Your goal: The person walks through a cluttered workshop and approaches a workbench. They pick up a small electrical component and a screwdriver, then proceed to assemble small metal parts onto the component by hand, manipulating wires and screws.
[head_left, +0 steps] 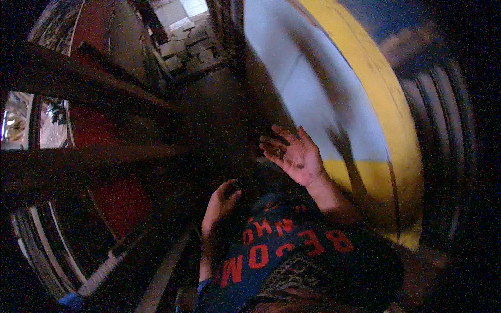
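Darkness frames the yellow-edged panel (360,104) just beside the spread, empty right hand (296,158); the left hand (223,201) curls, apparently empty. I fear gloom could hide clearance, causing a knock.

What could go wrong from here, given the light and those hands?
1. The right hand has dark marks on its palm; it might smudge the pale panel beside it.
2. The passage floor is very dark, so a misstep is possible.
3. The slabs beyond look uneven and could trip someone.
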A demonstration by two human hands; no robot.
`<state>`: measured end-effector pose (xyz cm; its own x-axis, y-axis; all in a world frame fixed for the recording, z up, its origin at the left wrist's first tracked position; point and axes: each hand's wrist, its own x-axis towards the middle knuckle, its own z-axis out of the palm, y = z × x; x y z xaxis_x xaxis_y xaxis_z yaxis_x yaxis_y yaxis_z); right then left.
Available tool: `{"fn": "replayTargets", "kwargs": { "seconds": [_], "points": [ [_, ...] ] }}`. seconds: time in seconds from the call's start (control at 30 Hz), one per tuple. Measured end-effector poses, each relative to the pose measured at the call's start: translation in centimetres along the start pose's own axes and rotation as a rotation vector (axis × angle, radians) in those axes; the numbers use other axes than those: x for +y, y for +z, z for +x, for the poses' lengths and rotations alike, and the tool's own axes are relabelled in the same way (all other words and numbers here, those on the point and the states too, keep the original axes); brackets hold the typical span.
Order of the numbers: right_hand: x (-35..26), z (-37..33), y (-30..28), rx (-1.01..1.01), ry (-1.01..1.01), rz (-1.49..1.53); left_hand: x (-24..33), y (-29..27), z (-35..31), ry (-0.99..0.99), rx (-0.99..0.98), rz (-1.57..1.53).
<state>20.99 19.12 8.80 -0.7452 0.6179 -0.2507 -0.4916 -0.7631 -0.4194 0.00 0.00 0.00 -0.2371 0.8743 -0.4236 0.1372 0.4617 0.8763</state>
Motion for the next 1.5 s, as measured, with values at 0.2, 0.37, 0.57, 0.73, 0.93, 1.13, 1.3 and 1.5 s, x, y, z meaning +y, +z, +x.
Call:
{"fn": "replayTargets", "kwargs": {
  "seconds": [0.2,0.37,0.57,0.73,0.93,1.13,1.3,1.5],
  "points": [
    [0.9,-0.3,-1.9,-0.063,0.095,-0.010,2.5,3.6,-0.5,0.371,0.351,0.170],
    [3.9,-4.5,-5.4,0.106,0.288,-0.091,9.7,9.9,-4.8,0.529,0.458,0.336],
    [4.3,-2.5,-9.6,0.010,0.408,-0.135,5.0,12.6,0.3,0.553,0.338,0.603],
    [3.1,-1.8,-7.0,0.028,0.417,-0.160,7.9,11.2,0.0,0.389,0.276,0.324],
    [1.6,11.5,-7.1,0.128,0.368,-0.215,8.0,3.8,13.1,0.342,0.161,0.064],
    [-2.3,25.7,-8.2,-0.043,0.054,-0.790,13.0,-3.2,26.7,0.362,0.157,0.446],
    [-8.1,34.3,-7.9,0.107,0.278,-0.272,16.9,-5.4,36.1,0.388,0.133,0.509],
    [-11.8,41.3,-11.0,0.151,0.316,-0.173,14.0,-5.5,45.2,0.138,0.052,-0.269]
  ]
}}
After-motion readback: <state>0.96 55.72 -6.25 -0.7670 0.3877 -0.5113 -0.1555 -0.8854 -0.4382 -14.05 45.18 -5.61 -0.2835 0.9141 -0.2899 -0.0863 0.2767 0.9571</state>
